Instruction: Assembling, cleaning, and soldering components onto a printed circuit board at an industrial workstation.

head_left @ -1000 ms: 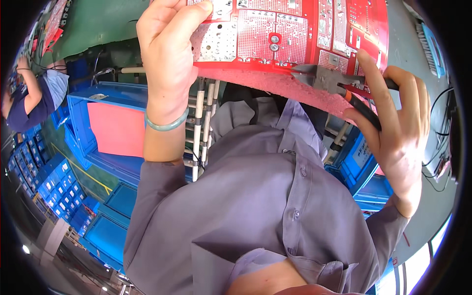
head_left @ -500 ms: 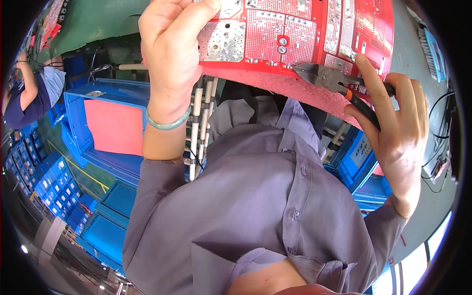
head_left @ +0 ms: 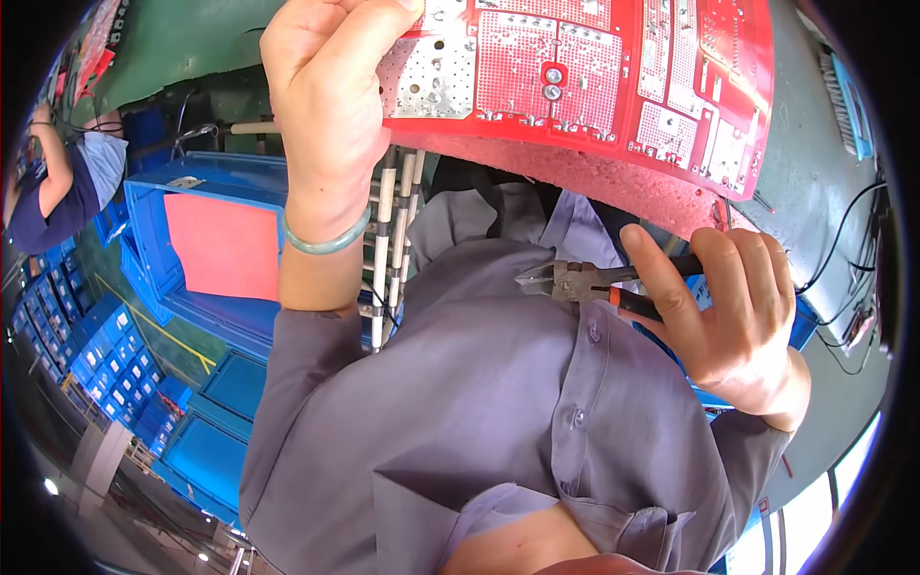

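Note:
My left hand (head_left: 331, 105) grips the left edge of a large red circuit board (head_left: 613, 86) held up near the top of the view, its solder side facing me. A pale green bangle (head_left: 321, 241) sits on that wrist. My right hand (head_left: 728, 321) is below the board's right part and holds small cutting pliers (head_left: 565, 281) with black and orange handles. The plier jaws point left, away from the board and over my grey shirt (head_left: 498, 402).
A blue crate (head_left: 206, 240) with a pink card on its side stands at left by a white pipe rack (head_left: 388, 249). More blue bins (head_left: 86, 355) lie lower left. Another person (head_left: 57, 192) works at far left. Black cables (head_left: 853, 278) hang on the right.
My right hand has pulled the pliers down and off the board's lower edge, where they were before. The board has tilted up and shifted right.

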Demonstrator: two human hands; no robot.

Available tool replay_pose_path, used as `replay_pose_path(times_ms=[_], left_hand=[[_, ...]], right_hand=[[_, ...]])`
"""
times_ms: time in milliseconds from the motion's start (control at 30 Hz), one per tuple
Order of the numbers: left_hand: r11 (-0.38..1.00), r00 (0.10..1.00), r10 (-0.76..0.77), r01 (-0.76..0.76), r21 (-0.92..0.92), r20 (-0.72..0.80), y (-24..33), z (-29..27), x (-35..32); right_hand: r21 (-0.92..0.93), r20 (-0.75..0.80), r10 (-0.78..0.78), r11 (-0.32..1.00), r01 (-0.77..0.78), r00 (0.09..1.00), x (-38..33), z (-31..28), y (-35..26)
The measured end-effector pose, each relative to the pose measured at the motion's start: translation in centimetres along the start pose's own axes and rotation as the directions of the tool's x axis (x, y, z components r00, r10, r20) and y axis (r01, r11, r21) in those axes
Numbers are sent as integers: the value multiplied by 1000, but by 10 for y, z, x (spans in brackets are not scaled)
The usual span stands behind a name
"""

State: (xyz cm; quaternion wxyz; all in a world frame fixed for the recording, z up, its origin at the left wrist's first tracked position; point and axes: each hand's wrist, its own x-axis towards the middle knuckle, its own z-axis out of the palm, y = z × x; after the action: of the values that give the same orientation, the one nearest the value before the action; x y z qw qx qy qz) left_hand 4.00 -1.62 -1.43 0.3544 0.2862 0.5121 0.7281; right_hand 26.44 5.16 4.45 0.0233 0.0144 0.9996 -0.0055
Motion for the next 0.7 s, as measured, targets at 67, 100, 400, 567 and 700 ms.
replay_pose_path(times_ms=[67,100,400,567,700], left_hand=[[1000,1000,-5,5,-2,15,1,1,0],[1000,1000,-8,8,2,19,1,1,-1],[1000,999,-2,2,-13,-49,-1,3,-1],[999,997,-23,20,-35,-76,-2,-1,0],[998,997,-42,40,-43,-60,-2,-3,-1]], right_hand=[[15,8,19,1000,-19,1000,0,1,0],[22,6,11,1000,-11,1000,0,4,1],[10,-16,130,991,-130,991,7,-9,9],[-105,-39,234,966,-236,972,13,-9,16],[-127,-37,264,955,-267,964,22,-1,20]])
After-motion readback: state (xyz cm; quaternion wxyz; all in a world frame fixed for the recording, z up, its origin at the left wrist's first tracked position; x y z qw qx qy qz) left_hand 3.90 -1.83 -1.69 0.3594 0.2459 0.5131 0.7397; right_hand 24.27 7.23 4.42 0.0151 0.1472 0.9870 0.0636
